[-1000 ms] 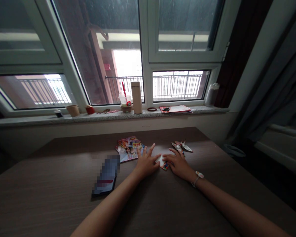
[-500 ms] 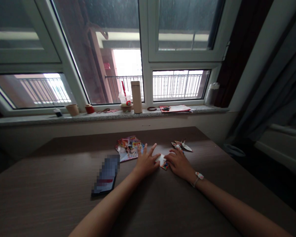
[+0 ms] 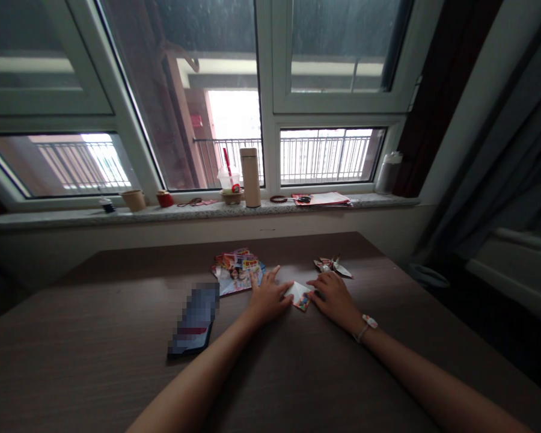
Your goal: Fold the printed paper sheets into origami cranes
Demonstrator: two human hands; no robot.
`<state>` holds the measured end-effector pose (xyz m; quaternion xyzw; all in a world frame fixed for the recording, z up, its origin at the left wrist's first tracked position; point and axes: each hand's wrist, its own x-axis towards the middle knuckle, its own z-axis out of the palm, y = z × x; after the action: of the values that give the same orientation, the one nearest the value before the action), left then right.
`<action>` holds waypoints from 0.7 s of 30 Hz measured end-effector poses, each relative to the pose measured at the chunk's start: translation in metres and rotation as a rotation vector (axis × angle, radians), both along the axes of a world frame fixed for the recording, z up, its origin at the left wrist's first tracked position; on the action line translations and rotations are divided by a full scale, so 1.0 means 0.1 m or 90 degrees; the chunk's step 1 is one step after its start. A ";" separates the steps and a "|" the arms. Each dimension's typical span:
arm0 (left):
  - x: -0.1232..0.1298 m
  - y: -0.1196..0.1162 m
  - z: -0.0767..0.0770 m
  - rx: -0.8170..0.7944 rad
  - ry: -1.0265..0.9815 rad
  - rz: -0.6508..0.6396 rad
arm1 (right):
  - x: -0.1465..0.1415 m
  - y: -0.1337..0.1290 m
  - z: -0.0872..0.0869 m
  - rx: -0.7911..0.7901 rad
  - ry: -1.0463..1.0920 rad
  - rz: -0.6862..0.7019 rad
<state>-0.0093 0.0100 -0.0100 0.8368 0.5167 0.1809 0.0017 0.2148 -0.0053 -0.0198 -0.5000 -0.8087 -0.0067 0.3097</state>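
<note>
A small folded paper, white with a colourful printed corner, lies on the brown table. My left hand touches its left edge with thumb and index finger, the other fingers spread apart. At the paper's right edge, the fingertips of my right hand press on it, with a bracelet at the wrist. Left of my left hand is a fanned pile of colourful printed papers. Beyond my right hand sit folded paper pieces.
A dark phone, partly pixelated, lies on the table at the left. On the windowsill stand a beige bottle, a brown cup, a red container, a drink cup, scissors, papers and a grey bottle.
My right hand has shifted slightly right, uncovering more of the paper, whose white creased part now shows wider. The raised fingers of my left hand have drawn in a little.
</note>
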 end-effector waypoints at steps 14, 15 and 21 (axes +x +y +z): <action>-0.02 0.03 0.04 -0.030 -0.043 -0.026 | -0.01 0.09 -0.08 -0.044 0.041 0.055; -0.02 0.03 0.04 -0.031 -0.053 -0.021 | -0.01 0.09 -0.07 -0.046 0.042 0.054; -0.04 0.09 0.01 -0.039 -0.116 0.017 | -0.01 0.08 -0.05 -0.051 0.066 0.048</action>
<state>-0.0136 0.0189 -0.0091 0.8093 0.5311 0.2404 0.0720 0.2139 0.0030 -0.0246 -0.4811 -0.8093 0.0630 0.3309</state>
